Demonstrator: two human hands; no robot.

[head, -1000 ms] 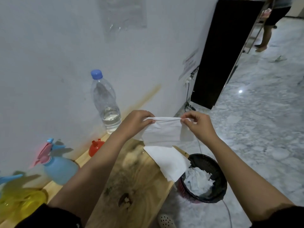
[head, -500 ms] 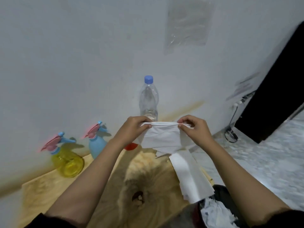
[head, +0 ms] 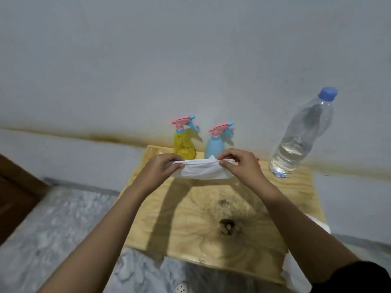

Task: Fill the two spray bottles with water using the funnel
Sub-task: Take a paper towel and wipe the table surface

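left hand (head: 163,168) and right hand (head: 241,166) each pinched 1 tissue (head: 203,171). 2 stood just beyond the fingers: yellow spray bottle (head: 184,145), blue spray bottle (head: 214,145). 1 water bottle (head: 302,136) stood right of them.

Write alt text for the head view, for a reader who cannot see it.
The left hand and right hand pinch a white tissue between them above a wooden table. Behind, by the wall, stand a yellow spray bottle and a blue spray bottle, sprayers on; to their right, a capped water bottle, partly full.
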